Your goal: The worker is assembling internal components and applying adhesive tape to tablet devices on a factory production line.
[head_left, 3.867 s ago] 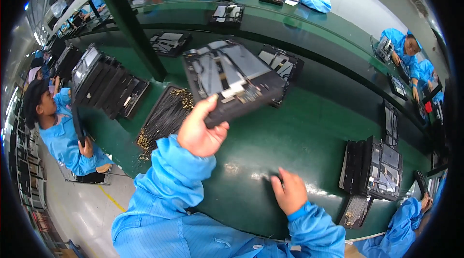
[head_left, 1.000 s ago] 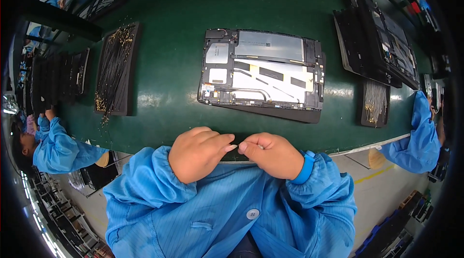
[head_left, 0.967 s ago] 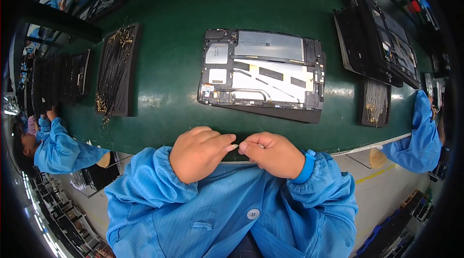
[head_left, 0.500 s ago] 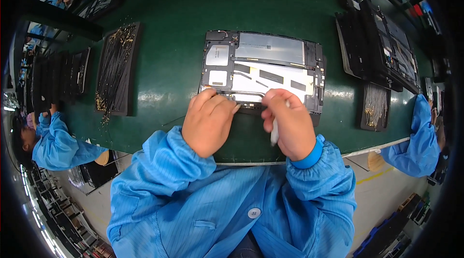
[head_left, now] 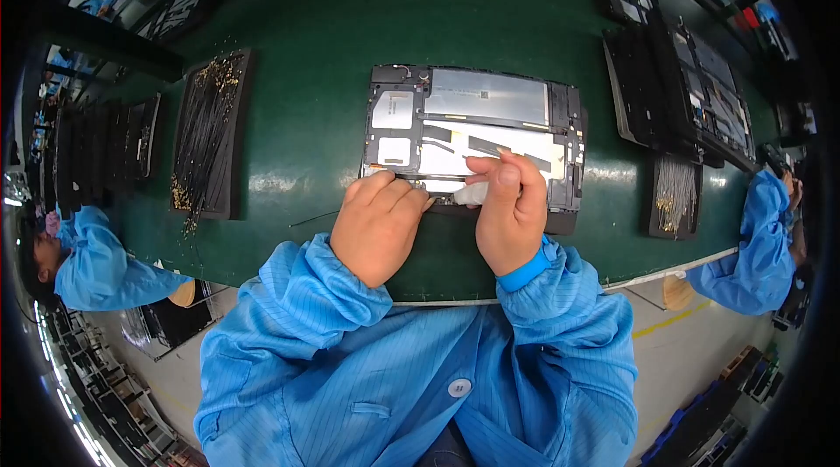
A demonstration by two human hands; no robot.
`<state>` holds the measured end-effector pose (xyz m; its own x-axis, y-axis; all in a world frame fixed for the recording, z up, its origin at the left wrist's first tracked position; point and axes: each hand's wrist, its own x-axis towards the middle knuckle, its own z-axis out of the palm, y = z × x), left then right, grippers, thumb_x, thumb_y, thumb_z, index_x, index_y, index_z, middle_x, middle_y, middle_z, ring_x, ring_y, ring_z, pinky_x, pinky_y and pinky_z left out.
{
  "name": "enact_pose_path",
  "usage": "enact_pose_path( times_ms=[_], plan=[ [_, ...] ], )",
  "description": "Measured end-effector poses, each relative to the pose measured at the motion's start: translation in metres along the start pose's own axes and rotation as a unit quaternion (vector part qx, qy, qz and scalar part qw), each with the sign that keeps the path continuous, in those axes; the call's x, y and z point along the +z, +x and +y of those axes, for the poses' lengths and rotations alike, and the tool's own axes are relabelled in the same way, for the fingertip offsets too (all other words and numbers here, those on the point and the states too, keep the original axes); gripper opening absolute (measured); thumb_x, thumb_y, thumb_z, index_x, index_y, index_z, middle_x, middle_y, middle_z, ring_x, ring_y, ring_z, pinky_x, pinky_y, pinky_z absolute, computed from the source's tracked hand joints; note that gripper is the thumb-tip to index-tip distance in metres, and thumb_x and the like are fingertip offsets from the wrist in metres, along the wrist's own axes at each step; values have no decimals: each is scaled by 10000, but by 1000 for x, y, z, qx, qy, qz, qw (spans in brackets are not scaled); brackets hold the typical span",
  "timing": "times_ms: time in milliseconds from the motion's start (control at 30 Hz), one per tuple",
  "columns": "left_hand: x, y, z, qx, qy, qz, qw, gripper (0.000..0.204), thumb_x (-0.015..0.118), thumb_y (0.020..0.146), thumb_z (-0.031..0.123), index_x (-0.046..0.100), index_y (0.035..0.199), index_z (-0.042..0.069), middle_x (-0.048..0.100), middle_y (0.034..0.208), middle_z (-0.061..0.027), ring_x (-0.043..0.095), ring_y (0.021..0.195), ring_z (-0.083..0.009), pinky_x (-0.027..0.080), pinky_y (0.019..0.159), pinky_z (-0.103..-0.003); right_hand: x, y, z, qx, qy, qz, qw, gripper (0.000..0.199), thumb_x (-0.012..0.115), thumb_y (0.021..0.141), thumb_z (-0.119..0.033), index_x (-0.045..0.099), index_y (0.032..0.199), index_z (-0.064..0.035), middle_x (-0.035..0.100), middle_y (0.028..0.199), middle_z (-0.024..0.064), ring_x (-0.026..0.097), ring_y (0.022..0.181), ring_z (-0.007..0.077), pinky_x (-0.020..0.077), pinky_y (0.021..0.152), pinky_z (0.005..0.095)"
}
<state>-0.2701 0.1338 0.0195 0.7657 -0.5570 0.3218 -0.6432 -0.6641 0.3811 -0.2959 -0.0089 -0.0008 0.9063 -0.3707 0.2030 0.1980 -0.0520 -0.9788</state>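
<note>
Head view: an opened flat device (head_left: 486,100) is set near the middle of the workbench (head_left: 302,139), close to its near edge, with a dark slab (head_left: 562,221) showing under its near right corner. By the left hand (head_left: 378,226) the device's near left portion is covered; whether anything is pinched between its thumb and fingers cannot be told. A thin dark cable (head_left: 311,219) is seen trailing from beside that hand toward the bench's left edge. By the right hand (head_left: 514,218) a white tool (head_left: 472,194) is gripped, angled toward the device's near edge, though its tip contact cannot be made out. For good work here, it is judged, the device is best steadied by the left fingers without the frame being bent, the tool kept low and pressed lightly, and the loose length of cable kept slack so that no end is tugged. Spare cables are heaped in a black tray (head_left: 238,152) toward the bench's left edge, best left undisturbed by the sleeves
</note>
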Motion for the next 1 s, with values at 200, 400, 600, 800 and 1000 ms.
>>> enact_pose_path(
  times_ms=[200,400,600,800,1000],
  plan=[
    [-1,-3,0,6,-1,-9,1000,169,602,640,67,566,805,56,548,801,-57,485,835,-248,372,746,-346,1,-1,3,-45,-31,-3,998,217,424,843,-186,412,983,-22,589,820,124,549,685,136,438,624,243],
    [0,-5,3,-4,-3,-1,1000,176,603,636,67,566,807,58,549,809,-61,482,851,-252,369,757,-348,-3,-5,4,-48,-31,-15,998,211,429,841,-179,411,977,-19,588,818,129,555,701,147,439,641,251],
    [0,1,-1,-2,4,-28,1000,164,592,649,83,563,809,59,546,798,-58,481,850,-247,366,755,-341,-3,2,4,-40,-23,-15,999,203,425,842,-173,410,969,-16,586,817,130,557,723,156,438,655,257],
    [-12,5,-3,2,31,-8,999,123,562,652,92,570,771,63,546,753,-54,493,813,-228,380,717,-330,4,7,-3,-66,-26,-40,997,180,428,835,-139,418,952,-2,584,801,128,558,729,164,437,658,261],
    [-1,4,-5,31,48,-96,994,94,469,627,121,549,661,83,535,643,-75,517,681,-223,420,552,-332,-10,-5,12,27,-51,-26,998,182,330,863,-129,385,950,21,551,804,136,522,750,167,402,702,269]
  ],
)
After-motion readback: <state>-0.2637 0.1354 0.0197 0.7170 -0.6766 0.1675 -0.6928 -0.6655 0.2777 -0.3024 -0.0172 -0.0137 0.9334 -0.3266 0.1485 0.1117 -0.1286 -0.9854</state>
